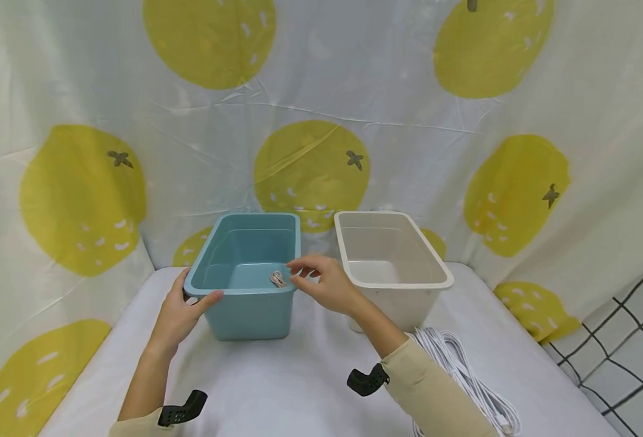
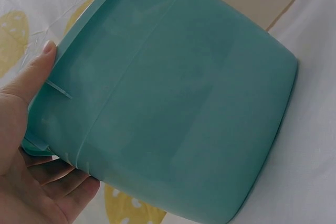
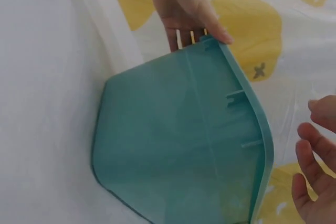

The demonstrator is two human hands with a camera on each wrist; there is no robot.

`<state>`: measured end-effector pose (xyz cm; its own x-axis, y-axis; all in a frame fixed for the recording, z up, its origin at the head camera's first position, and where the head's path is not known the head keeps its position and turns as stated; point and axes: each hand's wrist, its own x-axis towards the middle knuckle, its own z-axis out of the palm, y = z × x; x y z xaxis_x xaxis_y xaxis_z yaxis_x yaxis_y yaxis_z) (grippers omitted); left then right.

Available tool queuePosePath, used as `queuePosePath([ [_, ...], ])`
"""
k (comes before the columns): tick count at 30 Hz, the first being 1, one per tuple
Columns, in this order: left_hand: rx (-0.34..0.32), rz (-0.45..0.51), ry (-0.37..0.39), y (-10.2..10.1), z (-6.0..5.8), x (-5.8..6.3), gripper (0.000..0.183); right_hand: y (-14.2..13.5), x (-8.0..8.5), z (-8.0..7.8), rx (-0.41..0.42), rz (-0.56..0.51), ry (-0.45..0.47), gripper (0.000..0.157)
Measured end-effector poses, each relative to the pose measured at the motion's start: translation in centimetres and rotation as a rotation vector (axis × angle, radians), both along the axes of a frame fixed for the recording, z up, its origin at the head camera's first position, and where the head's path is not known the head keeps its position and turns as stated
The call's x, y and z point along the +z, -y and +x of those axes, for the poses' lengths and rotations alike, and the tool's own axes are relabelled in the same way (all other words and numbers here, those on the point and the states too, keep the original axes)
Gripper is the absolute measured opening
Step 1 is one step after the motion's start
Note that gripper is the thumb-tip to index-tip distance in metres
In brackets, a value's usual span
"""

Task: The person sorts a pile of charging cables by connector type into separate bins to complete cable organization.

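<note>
My left hand (image 1: 181, 312) grips the front left corner of a teal plastic bin (image 1: 255, 312), thumb over the rim and fingers down its outer side. In the left wrist view that hand (image 2: 31, 156) shows beside the bin's wall. A small bundled cable (image 1: 278, 279) appears inside the bin near its front right corner. Just above that corner is my right hand (image 1: 323, 282), its fingers loosely bent and apart. The right wrist view shows nothing between the fingers of the right hand (image 3: 317, 166).
A cream bin (image 1: 403, 303) stands to the right of the teal one. In front of it lies a long coil of white cable (image 1: 463, 376) on the white-covered table (image 1: 299, 388). A lemon-print curtain (image 1: 201, 152) hangs behind, and a black wire grid (image 1: 627, 340) stands at right.
</note>
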<state>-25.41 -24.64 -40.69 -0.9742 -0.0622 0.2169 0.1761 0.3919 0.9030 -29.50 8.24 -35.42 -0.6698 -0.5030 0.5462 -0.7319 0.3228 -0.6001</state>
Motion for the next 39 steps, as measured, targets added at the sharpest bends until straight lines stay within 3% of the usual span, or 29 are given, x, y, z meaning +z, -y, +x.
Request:
queuePosePath([
  [12,0.001,0.004,0.014,0.0,-0.1,0.0,0.109,-3.9,-1.4,1.3,0.005,-0.013,-0.041,0.024],
  [30,0.003,-0.011,0.009,-0.1,-0.3,-0.1,0.109,-8.9,-1.1,3.5,-0.059,0.012,-0.072,0.028],
  [35,0.038,-0.104,-0.012,-0.1,0.2,0.7,0.111,-10.1,-1.1,3.9,-0.064,0.017,-0.091,0.030],
  [39,0.105,-0.252,-0.126,-0.7,1.2,2.3,0.109,-11.1,-0.6,4.2,-0.073,0.014,-0.115,0.032],
])
